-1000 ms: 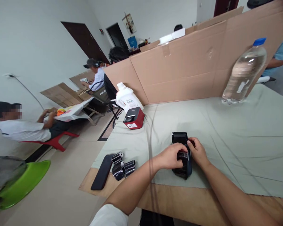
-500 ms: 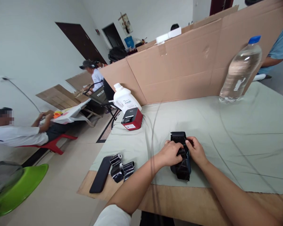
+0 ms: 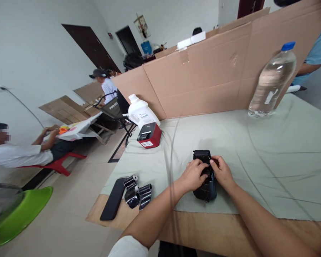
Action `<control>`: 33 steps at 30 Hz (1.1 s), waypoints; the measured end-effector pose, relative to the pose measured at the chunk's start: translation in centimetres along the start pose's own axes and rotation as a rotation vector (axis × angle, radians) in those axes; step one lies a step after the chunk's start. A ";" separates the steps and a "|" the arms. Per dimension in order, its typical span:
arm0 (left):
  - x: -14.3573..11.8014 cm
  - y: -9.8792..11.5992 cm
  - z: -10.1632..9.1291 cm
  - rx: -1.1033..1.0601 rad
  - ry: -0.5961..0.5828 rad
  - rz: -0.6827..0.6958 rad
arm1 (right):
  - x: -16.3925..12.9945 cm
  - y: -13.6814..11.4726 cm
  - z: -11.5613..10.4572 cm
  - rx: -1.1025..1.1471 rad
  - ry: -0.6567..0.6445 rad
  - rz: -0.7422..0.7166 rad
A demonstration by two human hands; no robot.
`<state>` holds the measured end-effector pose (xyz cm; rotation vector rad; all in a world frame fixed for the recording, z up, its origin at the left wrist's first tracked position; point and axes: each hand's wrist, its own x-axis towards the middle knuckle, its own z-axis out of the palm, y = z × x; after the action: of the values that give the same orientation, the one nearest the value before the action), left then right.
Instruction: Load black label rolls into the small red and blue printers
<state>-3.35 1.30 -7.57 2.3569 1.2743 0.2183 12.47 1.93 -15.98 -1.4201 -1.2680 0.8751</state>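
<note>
left hand [image 3: 194, 175]: fingers curled over the top of the black device [image 3: 205, 178], grip closed on its left side
right hand [image 3: 221, 172]: grip closed on the device's right side, thumb at its upper part; both hands clamp it between them
black device: small handheld box, hard matte plastic, rounded near end, lid flipped open at the far end; lies on the cloth near the desk's front edge, roughly centre
desk [image 3: 219, 228]: bare brown board along the front edge, rest covered by a pale green cloth [image 3: 270, 160], creased, soft folds
phone [image 3: 113, 198]: flat black slab, glossy, at the left front corner, half off the cloth
rolls [image 3: 138, 192]: a few short cylinders in shiny dark wrap, just beside the phone, well left of the hands
red printer [image 3: 149, 135]: boxy, red shell with black top, at the desk's left edge, far from the hands
white jug [image 3: 141, 112]: opaque plastic, touching or just behind the red printer
water bottle [image 3: 273, 81]: clear plastic, blue cap, upright at far right by the cardboard
cardboard wall [image 3: 216, 71]: corrugated brown sheets, taped, closes off the back edge
open room: wide bare cloth right of and beyond the hands; left edge drops to tiled floor
others: people seated at left, a blue sleeve at far right
</note>
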 end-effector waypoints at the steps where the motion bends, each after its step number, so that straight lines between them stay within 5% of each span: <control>1: -0.1 -0.1 0.2 -0.043 0.050 -0.005 | 0.0 0.0 0.0 0.004 0.002 -0.002; 8: -1.5 -1.6 1.2 -0.376 0.613 -0.006 | -0.1 -0.1 0.2 0.102 0.006 0.008; 11: -1.5 -2.5 2.2 -0.552 0.720 -0.120 | -0.3 -0.6 0.1 0.223 0.003 -0.003; 15: -1.1 -3.2 4.3 -0.861 0.724 -0.230 | -0.6 -1.5 -0.3 0.252 -0.009 -0.035; 19: -1.3 -3.7 5.9 -0.914 0.751 -0.263 | -0.7 -1.5 -0.7 0.162 0.024 -0.073; 26: -2.2 -4.4 5.5 -0.582 0.543 -0.044 | -1.0 -1.5 -0.5 -0.381 -0.061 -0.162; 33: -2.8 -3.9 4.5 -0.671 0.464 0.121 | -2.2 -2.6 -0.6 -0.225 -0.062 -0.299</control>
<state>-6.29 -0.56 -13.18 1.8386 1.0181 1.0981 11.98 -0.42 -13.51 -1.3359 -1.6177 0.5910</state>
